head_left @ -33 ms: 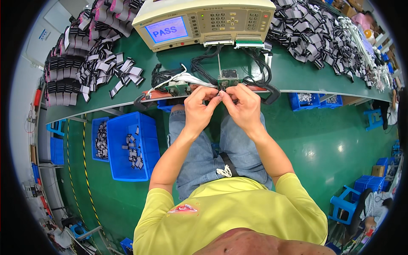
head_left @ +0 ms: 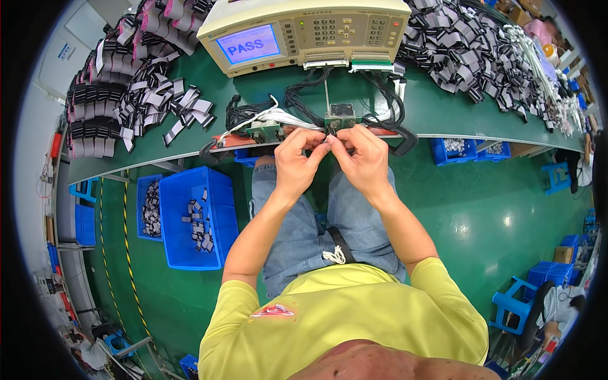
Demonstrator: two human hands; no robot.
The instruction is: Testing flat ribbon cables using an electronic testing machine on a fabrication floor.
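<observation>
My left hand (head_left: 297, 161) and my right hand (head_left: 364, 155) meet at the bench's front edge, thumbs and fingertips pinched together. Whatever small thing lies between them is hidden by the fingers. Just beyond the fingertips stands a small green circuit-board fixture (head_left: 342, 112) with a dark block on top. A second green board (head_left: 265, 133) sits left of my left hand, with white wires (head_left: 278, 115) running past it. Black cables (head_left: 307, 92) lead from the fixtures to a beige cable tester (head_left: 304, 38), whose screen (head_left: 248, 45) is lit blue-white.
Short grey ribbon cables with black connectors are heaped at left (head_left: 161, 101) and at right (head_left: 462, 50) on the green bench (head_left: 437, 114). Below left, a blue bin (head_left: 218, 218) holds several more. A black clamp handle (head_left: 405, 140) juts from the bench edge. Blue stools stand at right.
</observation>
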